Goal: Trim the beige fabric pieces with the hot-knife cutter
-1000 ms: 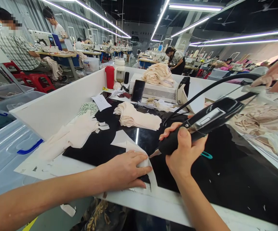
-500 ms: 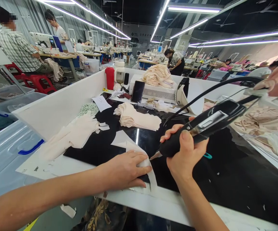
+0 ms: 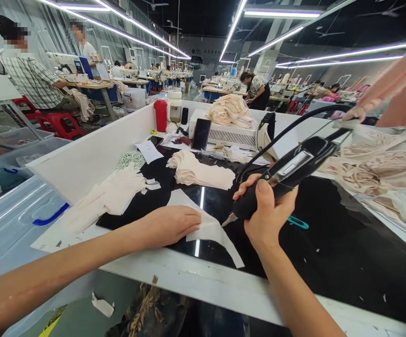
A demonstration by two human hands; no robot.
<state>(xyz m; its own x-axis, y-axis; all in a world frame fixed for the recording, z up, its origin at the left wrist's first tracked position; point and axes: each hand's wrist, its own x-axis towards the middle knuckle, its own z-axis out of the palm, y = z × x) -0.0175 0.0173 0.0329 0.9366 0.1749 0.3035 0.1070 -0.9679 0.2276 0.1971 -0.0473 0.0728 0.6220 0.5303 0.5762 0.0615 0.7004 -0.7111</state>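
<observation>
In my right hand (image 3: 271,213) is a black corded hand-held tool (image 3: 287,175) with a pointed metal tip. Its tip (image 3: 229,219) points down and left, just beside the right edge of a thin pale fabric piece (image 3: 211,228). My left hand (image 3: 176,223) is closed at the left part of this piece, fingers together; the fingertips are partly hidden. The piece lies on the black glossy work surface (image 3: 322,243), with one curved strip reaching toward the front edge. Beyond it rests a stack of cream fabric pieces (image 3: 203,171).
Cream fabric pieces (image 3: 107,196) lie at the left, near green cord (image 3: 131,160). A phone (image 3: 201,134) leans on a white vented box (image 3: 231,135). A teal thread snipper-like item (image 3: 298,222) lies right of the tool. Pink fabric (image 3: 392,89) hangs upper right. Co-workers sit and stand beyond.
My left hand has shifted left and back, from lying spread on the fabric to closed at its left part. The fabric's strip now lies flatter. The tool has moved slightly left.
</observation>
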